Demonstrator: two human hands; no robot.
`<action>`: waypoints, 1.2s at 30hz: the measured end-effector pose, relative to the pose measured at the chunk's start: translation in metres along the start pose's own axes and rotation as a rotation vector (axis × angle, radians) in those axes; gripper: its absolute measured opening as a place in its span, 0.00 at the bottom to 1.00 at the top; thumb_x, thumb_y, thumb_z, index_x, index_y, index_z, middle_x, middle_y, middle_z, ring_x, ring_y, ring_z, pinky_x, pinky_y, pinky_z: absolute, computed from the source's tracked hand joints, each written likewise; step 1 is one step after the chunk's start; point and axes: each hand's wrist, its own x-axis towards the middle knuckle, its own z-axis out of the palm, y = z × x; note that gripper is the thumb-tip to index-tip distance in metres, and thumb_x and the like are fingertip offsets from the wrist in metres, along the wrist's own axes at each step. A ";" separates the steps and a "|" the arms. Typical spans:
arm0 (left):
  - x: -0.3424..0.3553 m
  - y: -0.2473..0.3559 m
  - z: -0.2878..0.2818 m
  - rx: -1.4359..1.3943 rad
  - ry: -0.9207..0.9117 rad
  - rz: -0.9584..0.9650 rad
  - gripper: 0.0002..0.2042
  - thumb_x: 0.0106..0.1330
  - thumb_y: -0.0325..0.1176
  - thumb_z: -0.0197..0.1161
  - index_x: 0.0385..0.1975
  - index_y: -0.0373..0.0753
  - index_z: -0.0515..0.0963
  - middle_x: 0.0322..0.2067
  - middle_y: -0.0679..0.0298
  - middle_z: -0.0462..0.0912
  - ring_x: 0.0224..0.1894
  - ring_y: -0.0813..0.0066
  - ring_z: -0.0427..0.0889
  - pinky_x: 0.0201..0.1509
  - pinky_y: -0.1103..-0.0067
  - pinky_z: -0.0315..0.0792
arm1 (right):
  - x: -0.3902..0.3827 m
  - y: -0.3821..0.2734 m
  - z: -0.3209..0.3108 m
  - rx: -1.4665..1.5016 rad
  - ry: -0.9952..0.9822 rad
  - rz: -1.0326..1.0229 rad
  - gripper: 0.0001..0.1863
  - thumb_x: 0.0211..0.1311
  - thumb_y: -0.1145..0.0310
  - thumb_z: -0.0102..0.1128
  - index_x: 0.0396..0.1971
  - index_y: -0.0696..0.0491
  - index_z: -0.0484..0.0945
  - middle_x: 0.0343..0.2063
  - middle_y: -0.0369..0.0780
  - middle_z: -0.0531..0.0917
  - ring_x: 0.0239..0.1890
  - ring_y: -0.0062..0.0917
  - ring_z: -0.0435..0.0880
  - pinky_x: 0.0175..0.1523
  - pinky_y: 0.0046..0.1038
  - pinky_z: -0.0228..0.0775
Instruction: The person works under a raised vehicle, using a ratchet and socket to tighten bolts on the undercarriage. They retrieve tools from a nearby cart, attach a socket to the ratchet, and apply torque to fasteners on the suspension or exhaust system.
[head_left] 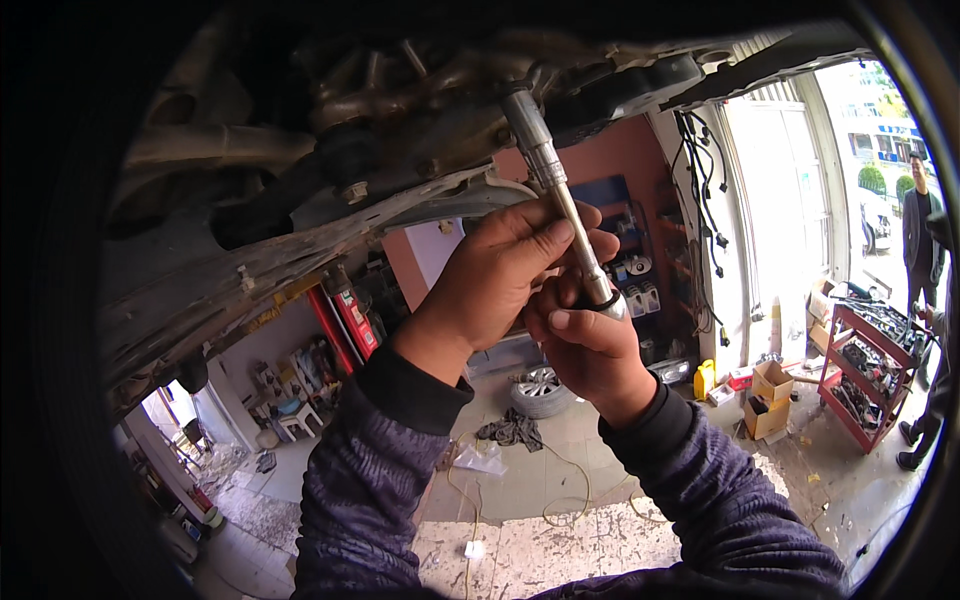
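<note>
Overhead is the dark, greasy underside of a vehicle (340, 150), with bolts and metal pipes showing. A socket wrench slants down from it: a long socket (530, 130) at the top, a slim extension bar (582, 238) below it and a rounded chrome head (613, 306) at the bottom. The socket's upper end meets the dark underside; what it sits on is hidden. My left hand (490, 275) is closed on the extension bar, thumb along its side. My right hand (592, 355) is wrapped round the lower end by the chrome head. Any handle there is hidden.
On the floor lie a wheel (540, 393), a dark cloth (512, 430) and a thin hose (585, 480). At right stand a red tool cart (835, 385), cardboard boxes (768, 400) and a person (918, 235). Cables (700, 180) hang by the window.
</note>
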 end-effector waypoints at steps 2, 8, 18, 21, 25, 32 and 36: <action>0.005 -0.005 0.002 -0.039 0.007 0.038 0.11 0.86 0.37 0.60 0.53 0.35 0.81 0.46 0.55 0.91 0.41 0.70 0.93 0.41 0.80 0.84 | -0.002 0.000 0.003 -0.047 0.084 -0.022 0.11 0.59 0.82 0.67 0.37 0.53 0.75 0.33 0.36 0.80 0.37 0.30 0.81 0.47 0.35 0.75; 0.010 -0.010 0.013 0.178 0.210 0.204 0.09 0.80 0.34 0.70 0.45 0.34 0.82 0.37 0.57 0.91 0.36 0.73 0.90 0.42 0.77 0.86 | -0.002 -0.005 0.004 -1.214 0.372 -0.517 0.13 0.60 0.78 0.72 0.39 0.55 0.75 0.34 0.42 0.83 0.37 0.33 0.83 0.43 0.37 0.75; -0.007 0.002 0.004 0.056 -0.138 0.006 0.18 0.86 0.38 0.58 0.63 0.31 0.83 0.66 0.50 0.84 0.71 0.60 0.81 0.74 0.64 0.75 | -0.004 -0.008 0.005 -1.361 0.281 -0.608 0.15 0.48 0.83 0.71 0.34 0.55 0.75 0.34 0.46 0.82 0.37 0.47 0.83 0.43 0.41 0.77; -0.008 0.002 -0.001 0.062 -0.129 0.009 0.16 0.84 0.35 0.62 0.61 0.31 0.84 0.63 0.51 0.87 0.69 0.60 0.83 0.76 0.64 0.74 | -0.006 -0.005 0.011 -1.244 0.340 -0.549 0.14 0.49 0.83 0.70 0.34 0.56 0.75 0.35 0.47 0.82 0.37 0.46 0.84 0.43 0.41 0.77; -0.007 -0.008 0.002 0.117 0.035 0.028 0.12 0.80 0.33 0.67 0.55 0.32 0.86 0.50 0.58 0.91 0.55 0.69 0.88 0.65 0.72 0.80 | 0.001 -0.002 0.010 -1.297 0.343 -0.664 0.14 0.50 0.82 0.71 0.35 0.56 0.76 0.32 0.45 0.80 0.35 0.47 0.81 0.41 0.43 0.74; -0.010 -0.010 0.018 0.301 0.184 0.117 0.10 0.81 0.35 0.67 0.48 0.33 0.85 0.39 0.66 0.88 0.40 0.80 0.86 0.49 0.81 0.79 | 0.000 -0.002 0.008 -1.459 0.349 -0.746 0.12 0.55 0.81 0.72 0.35 0.55 0.76 0.30 0.42 0.79 0.31 0.38 0.79 0.38 0.38 0.71; -0.016 -0.004 0.013 0.015 0.031 -0.016 0.14 0.85 0.36 0.60 0.57 0.31 0.85 0.53 0.57 0.89 0.52 0.71 0.89 0.59 0.76 0.82 | -0.003 -0.002 0.015 -1.350 0.341 -0.662 0.09 0.63 0.80 0.71 0.37 0.57 0.77 0.29 0.37 0.81 0.30 0.18 0.78 0.37 0.26 0.72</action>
